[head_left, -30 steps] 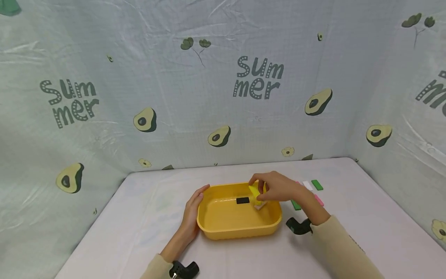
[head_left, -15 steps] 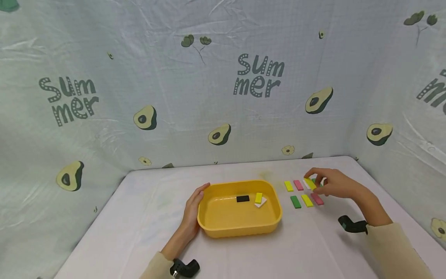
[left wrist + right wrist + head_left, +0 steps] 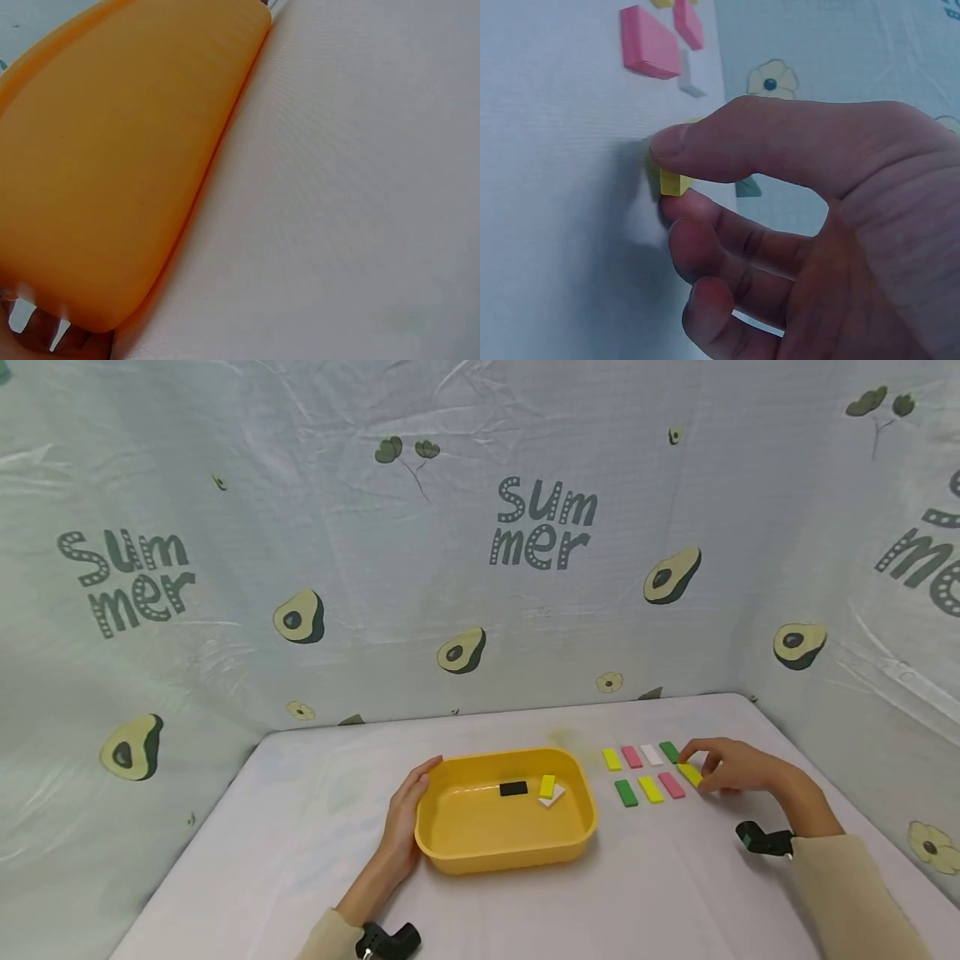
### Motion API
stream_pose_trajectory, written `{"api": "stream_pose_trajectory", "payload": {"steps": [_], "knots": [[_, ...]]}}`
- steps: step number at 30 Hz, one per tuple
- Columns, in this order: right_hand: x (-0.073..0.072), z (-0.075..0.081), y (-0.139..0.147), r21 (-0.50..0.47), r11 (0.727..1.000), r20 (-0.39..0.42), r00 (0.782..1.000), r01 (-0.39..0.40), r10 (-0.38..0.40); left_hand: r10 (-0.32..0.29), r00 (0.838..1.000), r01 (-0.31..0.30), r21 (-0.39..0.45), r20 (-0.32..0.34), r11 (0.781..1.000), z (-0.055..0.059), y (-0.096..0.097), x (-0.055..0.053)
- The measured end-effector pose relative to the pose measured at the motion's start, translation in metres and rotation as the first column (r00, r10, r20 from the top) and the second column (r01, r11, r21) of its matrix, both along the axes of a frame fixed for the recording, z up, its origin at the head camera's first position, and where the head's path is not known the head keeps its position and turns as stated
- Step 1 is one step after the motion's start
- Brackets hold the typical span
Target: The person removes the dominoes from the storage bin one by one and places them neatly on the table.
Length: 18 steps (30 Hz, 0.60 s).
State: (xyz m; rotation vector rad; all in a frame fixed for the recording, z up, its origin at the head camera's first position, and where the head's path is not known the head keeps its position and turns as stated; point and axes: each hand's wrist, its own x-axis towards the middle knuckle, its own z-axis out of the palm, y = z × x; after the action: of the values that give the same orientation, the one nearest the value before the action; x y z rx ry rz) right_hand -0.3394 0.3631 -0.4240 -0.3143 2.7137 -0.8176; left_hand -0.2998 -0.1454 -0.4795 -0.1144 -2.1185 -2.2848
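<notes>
- Pinched between your right hand's (image 3: 738, 768) thumb and fingertips is a yellow block (image 3: 690, 775), at the right end of the near row.
- Best square it with the pink block (image 3: 671, 785) beside it, and release without nudging the green block (image 3: 669, 752) behind.
- Your left hand (image 3: 402, 814) rests along the tray's (image 3: 510, 862) side.
- Your thumb covers much of the yellow block at the right wrist; you can't tell whether it touches the table (image 3: 675, 885).

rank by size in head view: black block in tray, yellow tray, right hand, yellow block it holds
1. Yellow tray
2. Right hand
3. Black block and held yellow block: too alike to rank
</notes>
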Motion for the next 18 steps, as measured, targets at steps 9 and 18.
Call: {"api": "stream_pose_trajectory", "payload": {"steps": [9,18], "knots": [[-0.0015,-0.0046,-0.0002,0.019,1.0,0.007,1.0,-0.004,0.004,0.006,1.0,-0.006,0.017,-0.009,1.0,-0.0011,-0.0006,0.0001],[-0.002,-0.0008,0.0006,0.014,1.0,0.043,0.999,-0.004,0.004,0.011,1.0,-0.011,-0.011,-0.009,1.0,0.0003,-0.0002,-0.0002]]}}
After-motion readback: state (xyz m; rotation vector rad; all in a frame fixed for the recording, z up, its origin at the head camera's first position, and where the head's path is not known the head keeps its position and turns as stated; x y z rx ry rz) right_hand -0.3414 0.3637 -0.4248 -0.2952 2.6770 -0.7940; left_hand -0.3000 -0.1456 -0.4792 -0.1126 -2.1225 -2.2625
